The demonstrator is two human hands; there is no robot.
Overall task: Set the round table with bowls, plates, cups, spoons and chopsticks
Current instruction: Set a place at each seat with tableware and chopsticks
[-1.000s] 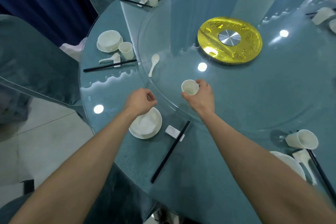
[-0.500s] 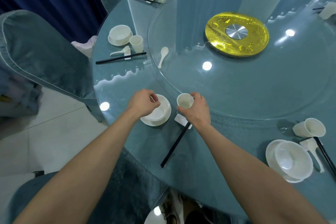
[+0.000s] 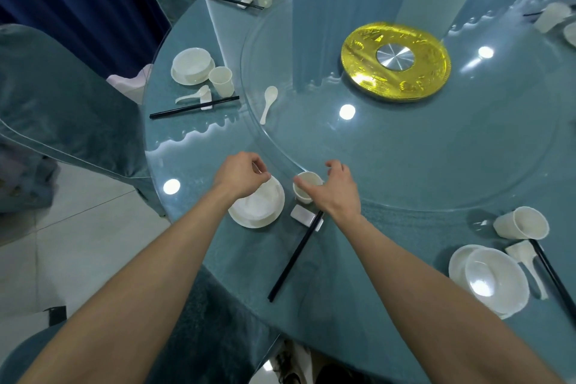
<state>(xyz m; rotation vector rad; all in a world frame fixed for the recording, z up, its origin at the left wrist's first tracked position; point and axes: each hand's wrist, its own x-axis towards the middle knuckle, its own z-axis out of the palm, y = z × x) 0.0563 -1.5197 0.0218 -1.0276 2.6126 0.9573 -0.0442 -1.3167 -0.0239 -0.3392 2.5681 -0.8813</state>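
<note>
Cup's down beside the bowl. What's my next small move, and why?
Probably move the right hand from the cup to the loose spoon on the turntable: this setting has bowl, chopsticks and rest, but no spoon.
</note>
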